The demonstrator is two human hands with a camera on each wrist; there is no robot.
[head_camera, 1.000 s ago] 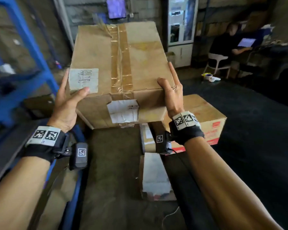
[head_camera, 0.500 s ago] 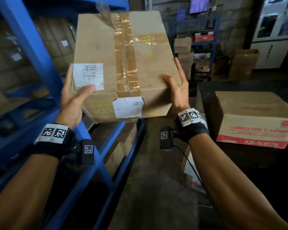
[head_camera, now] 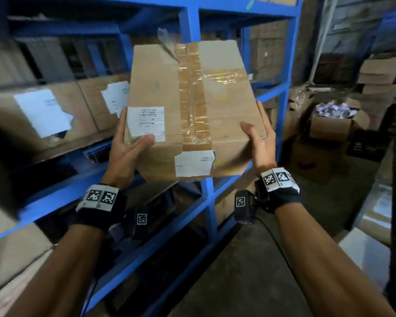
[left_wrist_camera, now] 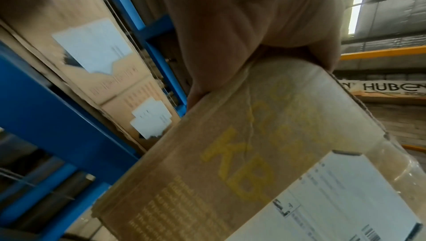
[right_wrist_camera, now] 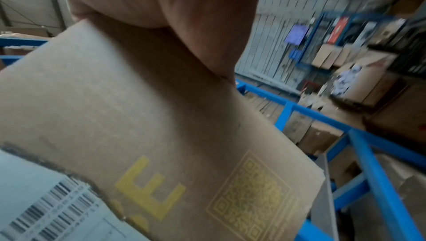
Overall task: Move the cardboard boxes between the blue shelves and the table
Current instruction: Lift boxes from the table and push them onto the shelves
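I hold a taped brown cardboard box (head_camera: 192, 106) up in the air in front of the blue shelves (head_camera: 194, 19). It carries white labels on its top and near side, and yellow print on the side (left_wrist_camera: 253, 153) (right_wrist_camera: 161, 135). My left hand (head_camera: 128, 147) grips the box's left near corner, thumb over the top label. My right hand (head_camera: 258, 138) clasps the right near corner, thumb on top and fingers along the side. The box's underside is hidden.
Labelled cardboard boxes (head_camera: 55, 110) fill the shelf to the left at about the height of the held box. More boxes (head_camera: 229, 202) sit on lower levels. Open cartons (head_camera: 329, 124) stand on the floor at right. Grey concrete floor (head_camera: 238, 271) lies below.
I have turned left from the table toward the blue shelves, carrying the box along. Both hands keep the same hold on its corners.
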